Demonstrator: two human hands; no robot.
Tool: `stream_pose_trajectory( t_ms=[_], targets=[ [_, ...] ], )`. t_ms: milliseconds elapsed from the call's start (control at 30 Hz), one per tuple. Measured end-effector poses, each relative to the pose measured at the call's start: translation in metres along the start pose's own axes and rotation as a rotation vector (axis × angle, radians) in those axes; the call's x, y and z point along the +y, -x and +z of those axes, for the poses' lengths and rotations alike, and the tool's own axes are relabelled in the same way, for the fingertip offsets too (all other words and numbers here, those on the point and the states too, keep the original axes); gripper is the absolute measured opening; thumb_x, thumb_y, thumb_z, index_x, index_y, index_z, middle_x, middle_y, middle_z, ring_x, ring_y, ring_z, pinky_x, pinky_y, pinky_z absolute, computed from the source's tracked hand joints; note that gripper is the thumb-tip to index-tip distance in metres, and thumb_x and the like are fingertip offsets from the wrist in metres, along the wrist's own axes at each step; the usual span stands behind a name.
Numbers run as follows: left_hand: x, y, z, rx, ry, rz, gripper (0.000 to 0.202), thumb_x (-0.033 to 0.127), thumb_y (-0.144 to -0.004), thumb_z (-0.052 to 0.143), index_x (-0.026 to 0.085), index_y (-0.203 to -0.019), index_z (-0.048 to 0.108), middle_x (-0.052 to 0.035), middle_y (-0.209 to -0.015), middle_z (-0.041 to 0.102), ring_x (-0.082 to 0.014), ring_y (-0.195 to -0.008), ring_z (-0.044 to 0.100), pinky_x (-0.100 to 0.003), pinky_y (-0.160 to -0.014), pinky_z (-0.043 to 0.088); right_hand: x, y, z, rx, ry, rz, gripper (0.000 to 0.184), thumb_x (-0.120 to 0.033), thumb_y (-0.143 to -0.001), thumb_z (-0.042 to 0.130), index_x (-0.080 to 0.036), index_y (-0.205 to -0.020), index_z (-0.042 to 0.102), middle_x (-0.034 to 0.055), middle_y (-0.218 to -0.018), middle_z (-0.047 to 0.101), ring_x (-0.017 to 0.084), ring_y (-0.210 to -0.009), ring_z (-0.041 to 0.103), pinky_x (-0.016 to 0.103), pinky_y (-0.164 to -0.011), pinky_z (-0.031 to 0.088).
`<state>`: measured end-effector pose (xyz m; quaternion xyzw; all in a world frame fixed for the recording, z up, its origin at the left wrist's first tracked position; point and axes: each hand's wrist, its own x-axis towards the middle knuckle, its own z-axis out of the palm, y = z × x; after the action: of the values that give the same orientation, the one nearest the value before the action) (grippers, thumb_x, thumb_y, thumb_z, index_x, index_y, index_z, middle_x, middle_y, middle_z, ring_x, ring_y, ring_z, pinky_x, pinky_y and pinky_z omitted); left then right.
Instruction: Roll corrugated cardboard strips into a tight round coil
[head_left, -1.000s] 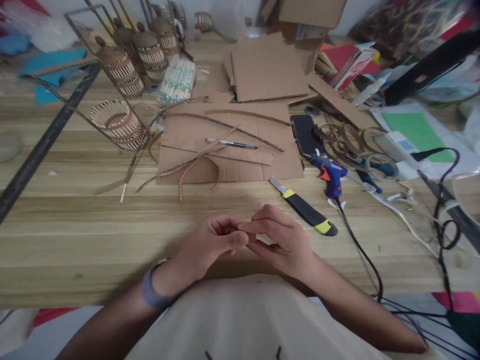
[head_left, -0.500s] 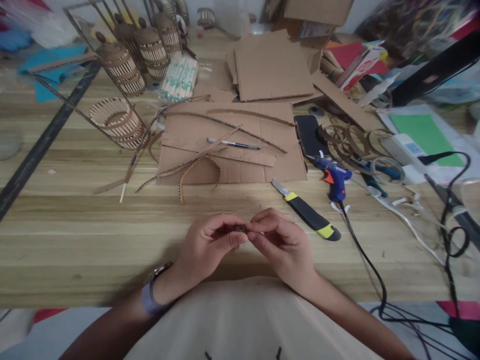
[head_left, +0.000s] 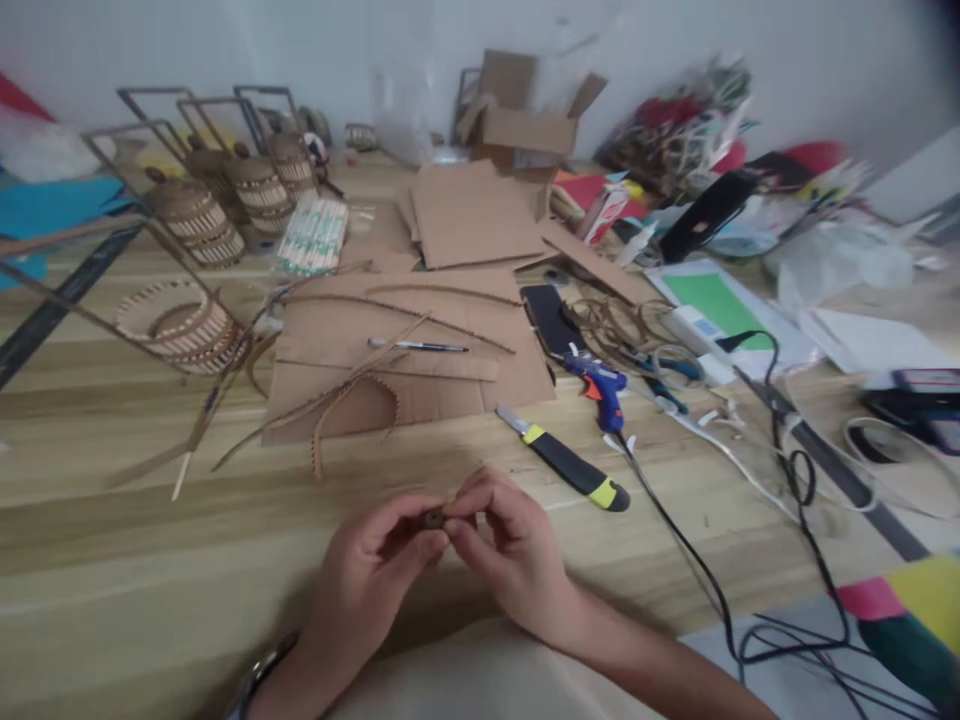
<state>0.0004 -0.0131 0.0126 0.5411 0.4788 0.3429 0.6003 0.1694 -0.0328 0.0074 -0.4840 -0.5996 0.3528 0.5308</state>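
My left hand (head_left: 373, 570) and my right hand (head_left: 504, 548) meet just above the near edge of the wooden table (head_left: 112, 560). Both pinch one small dark round piece (head_left: 433, 518) between their fingertips; I cannot make out what it is. A black and yellow utility knife (head_left: 564, 459) lies a short way to the right of my right hand. Flat cardboard sheets (head_left: 480, 385) with thin notched cardboard strips (head_left: 352, 385) and a pen (head_left: 417, 346) lie beyond my hands.
A blue glue gun (head_left: 602, 386) with a black cord (head_left: 690, 560) lies right of the knife, next to a black phone (head_left: 547, 318). Woven cardboard baskets (head_left: 196, 222) and wire frames stand at the back left. An open cardboard box (head_left: 517, 125) and craft clutter fill the back right.
The camera has tilted up and swung right, so the back wall shows and my hands sit lower in view. The small dark piece, hidden a second ago, stays pinched between both hands.
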Motion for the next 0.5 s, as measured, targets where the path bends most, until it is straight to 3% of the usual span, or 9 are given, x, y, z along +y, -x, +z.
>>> stream_pose_trajectory(
  t_ms=[167, 267, 333, 367, 433, 500],
  targets=[
    [-0.010, -0.002, -0.011, 0.021, -0.193, 0.136, 0.018, 0.036, -0.093, 0.065, 0.023, -0.098, 0.075, -0.0007, -0.078, 0.076, -0.0151, -0.067, 0.071, -0.019, -0.061, 0.058, 0.008, -0.014, -0.010, -0.188, 0.013, 0.225, 0.019, -0.033, -0.093, 0.063, -0.020, -0.080, 0.066, -0.0007, -0.071, 0.065, 0.012, -0.067, 0.058, 0.024, -0.062, 0.045],
    [-0.001, -0.002, -0.011, -0.040, -0.368, 0.459, 0.011, 0.030, -0.096, 0.064, 0.026, -0.102, 0.071, -0.0025, -0.101, 0.077, -0.0169, -0.091, 0.073, -0.022, -0.082, 0.059, 0.011, -0.026, -0.012, -0.228, 0.171, 0.318, 0.025, -0.029, -0.096, 0.056, -0.019, -0.074, 0.062, -0.0023, -0.066, 0.059, 0.012, -0.063, 0.052, 0.024, -0.057, 0.039],
    [0.009, -0.002, -0.005, -0.214, -0.507, 0.723, 0.011, 0.025, -0.094, 0.067, 0.027, -0.105, 0.069, -0.0035, -0.115, 0.074, -0.0188, -0.109, 0.068, -0.027, -0.098, 0.054, 0.014, -0.032, -0.011, -0.294, 0.313, 0.261, 0.023, -0.021, -0.093, 0.057, -0.019, -0.071, 0.059, -0.0019, -0.069, 0.060, 0.013, -0.066, 0.054, 0.025, -0.059, 0.039],
    [0.014, -0.003, -0.001, -0.286, -0.578, 0.776, 0.011, 0.021, -0.095, 0.066, 0.026, -0.104, 0.068, -0.0041, -0.119, 0.073, -0.0190, -0.113, 0.065, -0.029, -0.104, 0.051, 0.015, -0.034, -0.009, -0.342, 0.370, 0.213, 0.021, -0.018, -0.092, 0.058, -0.020, -0.071, 0.059, -0.0016, -0.071, 0.062, 0.014, -0.068, 0.055, 0.027, -0.061, 0.040],
    [0.021, -0.003, 0.009, -0.318, -0.676, 0.828, 0.010, 0.017, -0.096, 0.063, 0.024, -0.102, 0.066, -0.0048, -0.117, 0.070, -0.0185, -0.110, 0.064, -0.029, -0.102, 0.051, 0.019, -0.037, -0.006, -0.425, 0.440, 0.144, 0.021, -0.015, -0.090, 0.060, -0.021, -0.070, 0.057, -0.0017, -0.072, 0.062, 0.015, -0.068, 0.056, 0.028, -0.060, 0.040],
    [0.024, -0.003, 0.016, -0.270, -0.707, 0.848, 0.008, 0.016, -0.096, 0.062, 0.023, -0.099, 0.064, -0.0053, -0.113, 0.068, -0.0186, -0.104, 0.064, -0.028, -0.096, 0.053, 0.023, -0.041, -0.001, -0.450, 0.479, 0.133, 0.023, -0.013, -0.089, 0.060, -0.022, -0.068, 0.055, -0.0024, -0.070, 0.061, 0.015, -0.065, 0.055, 0.029, -0.057, 0.038]
  ],
)
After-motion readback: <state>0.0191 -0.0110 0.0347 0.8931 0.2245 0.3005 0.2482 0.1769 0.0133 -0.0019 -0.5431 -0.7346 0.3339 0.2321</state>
